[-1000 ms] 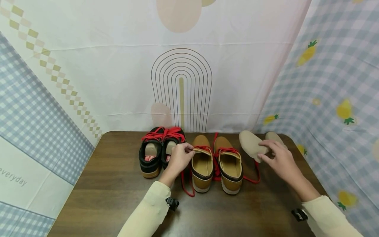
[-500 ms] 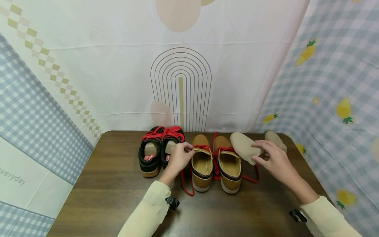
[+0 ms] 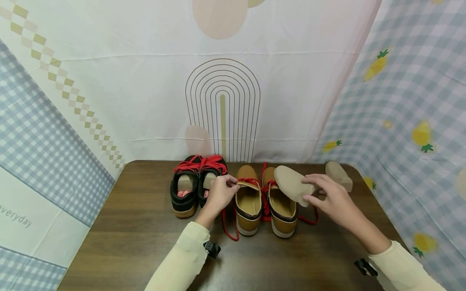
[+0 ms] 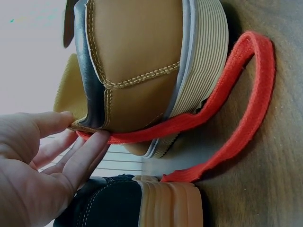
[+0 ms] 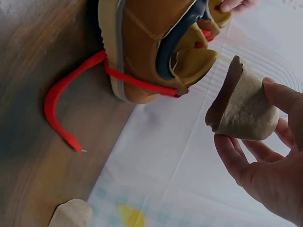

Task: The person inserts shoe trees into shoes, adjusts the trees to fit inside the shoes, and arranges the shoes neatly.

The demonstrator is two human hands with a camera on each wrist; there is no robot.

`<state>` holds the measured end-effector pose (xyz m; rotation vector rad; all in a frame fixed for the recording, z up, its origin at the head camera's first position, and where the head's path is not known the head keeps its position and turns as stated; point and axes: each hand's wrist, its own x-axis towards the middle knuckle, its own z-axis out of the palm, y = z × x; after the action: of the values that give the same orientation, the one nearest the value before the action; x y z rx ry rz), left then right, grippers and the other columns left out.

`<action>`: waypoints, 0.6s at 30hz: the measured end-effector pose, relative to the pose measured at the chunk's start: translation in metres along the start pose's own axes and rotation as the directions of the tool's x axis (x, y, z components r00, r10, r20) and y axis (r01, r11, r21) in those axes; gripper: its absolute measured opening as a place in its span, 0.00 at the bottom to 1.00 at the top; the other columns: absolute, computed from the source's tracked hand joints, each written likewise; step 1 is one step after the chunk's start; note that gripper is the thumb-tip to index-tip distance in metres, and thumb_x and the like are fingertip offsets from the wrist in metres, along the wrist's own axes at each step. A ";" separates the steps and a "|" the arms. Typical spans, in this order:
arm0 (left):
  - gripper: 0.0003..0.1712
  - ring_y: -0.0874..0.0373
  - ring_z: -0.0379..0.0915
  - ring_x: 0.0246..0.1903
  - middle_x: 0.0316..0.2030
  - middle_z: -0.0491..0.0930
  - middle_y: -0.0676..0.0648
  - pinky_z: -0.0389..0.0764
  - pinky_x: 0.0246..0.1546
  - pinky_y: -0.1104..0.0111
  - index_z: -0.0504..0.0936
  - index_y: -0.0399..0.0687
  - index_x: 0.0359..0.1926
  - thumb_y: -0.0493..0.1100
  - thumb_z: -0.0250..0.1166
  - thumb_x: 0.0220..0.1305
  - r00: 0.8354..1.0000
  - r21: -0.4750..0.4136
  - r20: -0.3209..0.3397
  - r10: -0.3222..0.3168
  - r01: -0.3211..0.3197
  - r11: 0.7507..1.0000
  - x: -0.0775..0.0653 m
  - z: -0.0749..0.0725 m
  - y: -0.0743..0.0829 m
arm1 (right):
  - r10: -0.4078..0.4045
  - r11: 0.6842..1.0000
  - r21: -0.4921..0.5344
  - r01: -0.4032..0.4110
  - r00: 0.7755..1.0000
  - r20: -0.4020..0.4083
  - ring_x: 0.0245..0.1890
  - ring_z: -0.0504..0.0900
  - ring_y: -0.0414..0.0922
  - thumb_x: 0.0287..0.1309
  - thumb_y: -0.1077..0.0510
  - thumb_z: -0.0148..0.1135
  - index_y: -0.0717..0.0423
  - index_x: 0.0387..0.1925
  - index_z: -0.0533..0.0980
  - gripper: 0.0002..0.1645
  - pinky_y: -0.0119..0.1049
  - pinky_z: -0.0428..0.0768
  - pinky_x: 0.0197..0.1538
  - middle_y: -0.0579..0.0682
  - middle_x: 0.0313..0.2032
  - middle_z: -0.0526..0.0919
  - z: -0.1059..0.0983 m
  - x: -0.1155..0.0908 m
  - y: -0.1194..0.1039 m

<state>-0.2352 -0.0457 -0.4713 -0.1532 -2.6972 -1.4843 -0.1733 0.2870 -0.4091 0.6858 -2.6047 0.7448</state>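
My left hand (image 3: 220, 194) pinches the edge of the opening of the left brown shoe (image 4: 142, 42), at its tongue and red lace (image 4: 175, 125), between thumb and fingers. Beside it stands the right brown shoe (image 3: 283, 227), heel toward me. My right hand (image 3: 333, 198) grips a beige moulded shoe insert (image 3: 291, 184) by its narrower end, thumb on one side and fingers on the other. The insert is tilted, its rounded toe end pointing up and left, overlapping the right shoe's opening in the head view. The right wrist view shows the insert (image 5: 248, 104) apart from the shoe.
A second beige insert (image 3: 338, 176) lies at the table's back right corner. Black shoes (image 3: 183, 204) with red laces and beige inserts inside stand left of the brown pair. Loose red lace ends trail on the wooden table (image 3: 145, 238). A white printed cloth (image 3: 160, 101) hangs behind.
My right hand has carried the beige insert leftward, from right of the brown shoes to over the right one. My left hand stays at the left shoe's opening.
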 end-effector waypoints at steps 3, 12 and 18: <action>0.03 0.61 0.80 0.29 0.32 0.87 0.50 0.80 0.31 0.69 0.89 0.46 0.39 0.40 0.73 0.64 1.000 0.003 0.000 0.001 -0.001 1.000 0.000 0.000 -0.001 | 0.001 1.000 0.011 -0.001 1.000 0.017 0.42 0.82 0.37 0.50 0.62 0.81 0.51 0.55 0.82 0.29 0.36 0.86 0.42 0.53 0.57 0.82 -0.001 0.000 -0.006; 0.03 0.61 0.81 0.31 0.32 0.88 0.50 0.81 0.32 0.68 0.89 0.46 0.38 0.39 0.73 0.64 1.000 0.005 0.001 0.010 -0.010 1.000 0.001 0.000 -0.001 | -0.050 0.998 0.029 0.049 0.998 0.048 0.42 0.82 0.37 0.50 0.62 0.81 0.50 0.56 0.81 0.30 0.33 0.83 0.39 0.51 0.57 0.83 -0.001 0.002 -0.023; 0.03 0.60 0.81 0.31 0.33 0.88 0.50 0.81 0.33 0.68 0.89 0.47 0.38 0.40 0.73 0.64 1.000 0.006 0.002 -0.004 0.004 1.000 0.001 0.001 -0.002 | -0.065 0.997 0.043 0.062 0.996 0.062 0.40 0.80 0.34 0.50 0.61 0.81 0.49 0.55 0.81 0.29 0.34 0.83 0.38 0.51 0.57 0.84 0.000 0.004 -0.030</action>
<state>-0.2364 -0.0458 -0.4729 -0.1500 -2.7052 -1.4773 -0.1600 0.2629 -0.3956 0.8126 -2.6171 0.7708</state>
